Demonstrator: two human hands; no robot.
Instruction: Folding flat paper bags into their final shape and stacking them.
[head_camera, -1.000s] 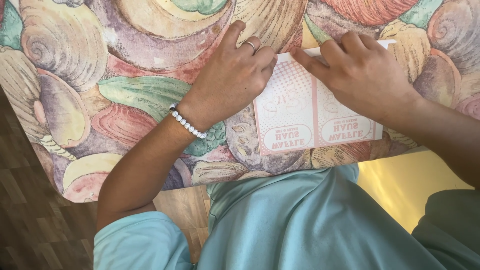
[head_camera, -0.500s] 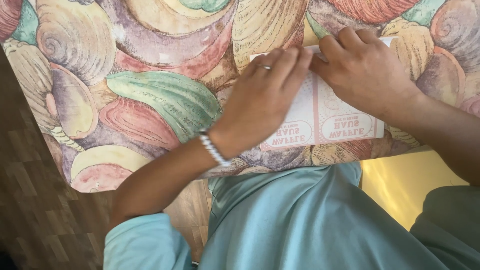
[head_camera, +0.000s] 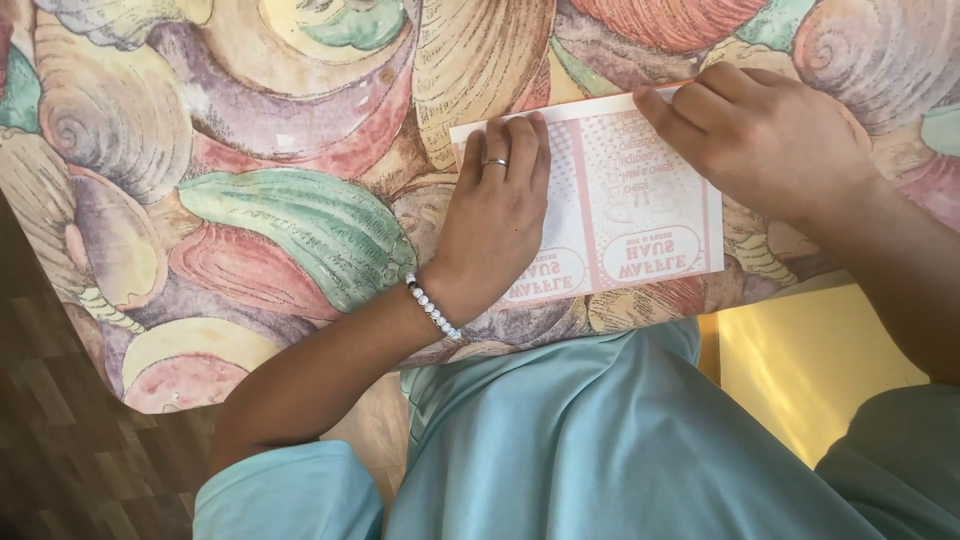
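A pink and white printed paper (head_camera: 620, 215) lies flat on the surface (head_camera: 250, 180), close to its near edge, on a cloth patterned with large shells. The left hand (head_camera: 497, 215) rests palm down on the paper's left half, fingers together, gripping nothing. The right hand (head_camera: 765, 140) presses its loosely curled fingers on the paper's far right corner, holding nothing.

You press matt, smooth printed paper sheet (head_camera: 620, 215) flat on a shell-patterned tablecloth (head_camera: 250, 180) with a slightly textured, woven look. Your bracelet (head_camera: 432, 308) shows glossy white beads; the ring (head_camera: 496, 161) is shiny metal; the floor (head_camera: 60, 450) is dark wood.
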